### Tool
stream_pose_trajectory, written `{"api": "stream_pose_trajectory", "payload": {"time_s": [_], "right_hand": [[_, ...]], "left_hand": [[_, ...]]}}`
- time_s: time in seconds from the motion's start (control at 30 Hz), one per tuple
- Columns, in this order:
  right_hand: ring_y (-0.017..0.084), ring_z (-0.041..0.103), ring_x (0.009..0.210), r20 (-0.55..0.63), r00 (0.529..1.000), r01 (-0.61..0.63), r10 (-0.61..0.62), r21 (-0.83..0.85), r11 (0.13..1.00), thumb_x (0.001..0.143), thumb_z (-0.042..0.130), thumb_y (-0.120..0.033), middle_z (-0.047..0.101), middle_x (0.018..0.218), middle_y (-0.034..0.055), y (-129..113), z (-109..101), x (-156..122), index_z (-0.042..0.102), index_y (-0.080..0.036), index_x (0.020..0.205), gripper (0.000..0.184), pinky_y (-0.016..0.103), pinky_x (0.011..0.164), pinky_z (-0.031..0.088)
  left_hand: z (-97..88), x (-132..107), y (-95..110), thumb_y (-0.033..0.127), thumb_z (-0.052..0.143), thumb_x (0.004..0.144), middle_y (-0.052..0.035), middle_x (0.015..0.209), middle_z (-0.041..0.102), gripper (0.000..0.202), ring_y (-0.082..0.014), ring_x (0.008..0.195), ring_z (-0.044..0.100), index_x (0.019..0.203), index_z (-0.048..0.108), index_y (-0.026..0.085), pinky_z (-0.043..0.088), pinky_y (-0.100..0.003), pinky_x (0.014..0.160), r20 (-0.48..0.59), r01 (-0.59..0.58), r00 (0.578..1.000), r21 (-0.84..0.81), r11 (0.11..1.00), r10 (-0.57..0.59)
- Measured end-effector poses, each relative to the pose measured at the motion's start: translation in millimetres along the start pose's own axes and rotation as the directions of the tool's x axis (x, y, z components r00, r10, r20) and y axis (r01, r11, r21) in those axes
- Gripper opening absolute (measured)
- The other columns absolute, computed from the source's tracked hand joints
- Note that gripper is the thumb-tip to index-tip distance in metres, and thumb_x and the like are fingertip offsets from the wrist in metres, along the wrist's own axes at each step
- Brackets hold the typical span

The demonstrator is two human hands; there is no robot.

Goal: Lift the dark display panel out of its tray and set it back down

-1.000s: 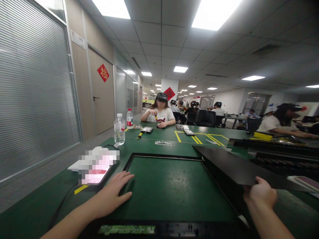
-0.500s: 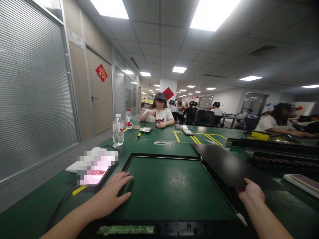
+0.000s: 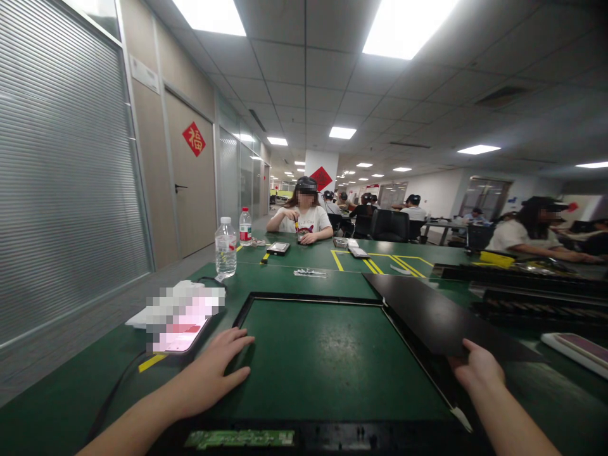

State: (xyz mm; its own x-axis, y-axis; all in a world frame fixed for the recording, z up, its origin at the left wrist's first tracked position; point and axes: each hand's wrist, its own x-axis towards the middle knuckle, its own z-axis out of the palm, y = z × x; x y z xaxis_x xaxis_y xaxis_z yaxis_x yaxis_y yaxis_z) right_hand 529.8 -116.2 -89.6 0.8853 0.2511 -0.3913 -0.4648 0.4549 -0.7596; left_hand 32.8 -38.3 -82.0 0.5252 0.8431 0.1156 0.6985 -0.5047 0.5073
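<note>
fingers of left hand point(image 3: 215, 370) spread flat on black frame point(image 3: 308, 296), fingers of right hand point(image 3: 477, 368) clasping black panel point(image 3: 427, 313) edge

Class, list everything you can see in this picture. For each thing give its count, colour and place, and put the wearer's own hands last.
frame: one, black, flat on the table, centre
panel: one, black, tilted over the frame's right side
circuit board: one, green, on the frame's near edge
phone: one, pinkish screen, left of the frame
near bottle: one, clear, left side of the table
far bottle: one, clear with a red label, behind the near bottle
long trays: at least two, black, right side
table: one, green with yellow lines
people: several, seated at the far end and to the right
left hand: open, flat on the frame's left rail
right hand: gripping the panel's near edge
</note>
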Motion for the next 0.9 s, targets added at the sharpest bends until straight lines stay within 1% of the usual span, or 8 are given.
{"api": "stream_pose_trajectory", "payload": {"time_s": [0.1, 0.3, 0.43, 0.57, 0.67, 0.8, 0.83, 0.9], "right_hand": [[0.008, 0.058, 0.054, 0.014, 1.0, -0.001, 0.001, 0.004, 1.0, 0.068, 0.054, -0.002, 0.06, 0.081, -0.0015, 1, 0, 1, 0.051, -0.019, 0.086, 0.025, 0.027, 0.055, 0.056], [0.008, 0.058, 0.054, 0.049, 0.999, 0.016, -0.017, 0.026, 1.0, 0.069, 0.054, -0.004, 0.057, 0.074, -0.0029, -1, 5, -5, 0.049, -0.018, 0.078, 0.018, 0.024, 0.055, 0.056], [0.008, 0.057, 0.053, 0.079, 0.994, 0.068, -0.071, 0.042, 0.997, 0.066, 0.056, -0.002, 0.058, 0.074, -0.0038, -10, 9, -15, 0.052, -0.019, 0.075, 0.02, 0.023, 0.054, 0.056], [0.009, 0.057, 0.051, 0.128, 0.988, 0.078, -0.085, 0.055, 0.995, 0.064, 0.054, 0.001, 0.058, 0.07, -0.0033, -20, 13, -31, 0.054, -0.019, 0.068, 0.021, 0.021, 0.047, 0.054], [0.008, 0.057, 0.051, 0.154, 0.986, 0.057, -0.067, 0.071, 0.996, 0.065, 0.052, 0.002, 0.058, 0.067, -0.0031, -24, 18, -45, 0.054, -0.019, 0.065, 0.021, 0.018, 0.046, 0.054], [0.007, 0.056, 0.047, 0.212, 0.976, 0.047, -0.054, 0.036, 0.998, 0.065, 0.053, -0.001, 0.058, 0.061, -0.0037, -27, 24, -62, 0.055, -0.018, 0.065, 0.018, 0.016, 0.044, 0.051], [0.008, 0.056, 0.048, 0.24, 0.97, 0.046, -0.05, 0.022, 0.999, 0.066, 0.053, -0.002, 0.059, 0.06, -0.0032, -28, 25, -64, 0.055, -0.018, 0.066, 0.016, 0.017, 0.045, 0.052], [0.011, 0.059, 0.051, 0.319, 0.947, 0.039, -0.03, -0.024, 0.999, 0.066, 0.051, -0.005, 0.06, 0.058, -0.0019, -28, 23, -62, 0.056, -0.018, 0.067, 0.013, 0.024, 0.053, 0.055]], "left_hand": [[-1.5, 0, 1, 0.044, 0.05, 0.074, -0.0103, 0.137, 0.04, 0.053, -0.0277, 0.128, 0.03, 0.123, 0.05, 0.023, 0.023, -0.044, 0.105, 0.007, 0.003, 1.0, 0.005, 1.0, -0.003], [-4.6, 1, 0, 0.043, 0.051, 0.074, -0.0094, 0.137, 0.041, 0.052, -0.0282, 0.127, 0.031, 0.121, 0.051, 0.024, 0.024, -0.045, 0.105, 0.005, 0.013, 1.0, -0.014, 1.0, -0.013], [-9.9, 0, 1, 0.042, 0.051, 0.074, -0.0091, 0.136, 0.042, 0.051, -0.0281, 0.127, 0.032, 0.122, 0.051, 0.024, 0.024, -0.045, 0.105, -0.004, 0.006, 1.0, -0.04, 0.999, -0.006], [-16.6, 0, 4, 0.041, 0.05, 0.076, -0.0086, 0.135, 0.044, 0.049, -0.0278, 0.124, 0.036, 0.122, 0.051, 0.024, 0.026, -0.045, 0.104, -0.018, 0.005, 1.0, -0.073, 0.997, -0.006], [-19.2, 1, 5, 0.041, 0.05, 0.075, -0.0081, 0.132, 0.047, 0.048, -0.0279, 0.122, 0.039, 0.121, 0.051, 0.025, 0.028, -0.045, 0.103, -0.061, -0.007, 0.998, -0.092, 0.996, 0.002], [-21.3, 5, 6, 0.041, 0.049, 0.077, -0.0069, 0.129, 0.049, 0.046, -0.0259, 0.119, 0.043, 0.12, 0.051, 0.025, 0.03, -0.042, 0.102, -0.134, -0.03, 0.991, -0.136, 0.99, 0.012], [-22.2, 6, 7, 0.042, 0.048, 0.078, -0.0064, 0.129, 0.05, 0.045, -0.0252, 0.118, 0.044, 0.12, 0.051, 0.025, 0.031, -0.042, 0.102, -0.151, -0.03, 0.989, -0.147, 0.989, 0.008], [-24.1, 8, 9, 0.043, 0.047, 0.078, -0.0056, 0.127, 0.051, 0.045, -0.0244, 0.117, 0.045, 0.119, 0.051, 0.025, 0.032, -0.041, 0.101, -0.186, -0.021, 0.982, -0.176, 0.984, -0.013]]}}
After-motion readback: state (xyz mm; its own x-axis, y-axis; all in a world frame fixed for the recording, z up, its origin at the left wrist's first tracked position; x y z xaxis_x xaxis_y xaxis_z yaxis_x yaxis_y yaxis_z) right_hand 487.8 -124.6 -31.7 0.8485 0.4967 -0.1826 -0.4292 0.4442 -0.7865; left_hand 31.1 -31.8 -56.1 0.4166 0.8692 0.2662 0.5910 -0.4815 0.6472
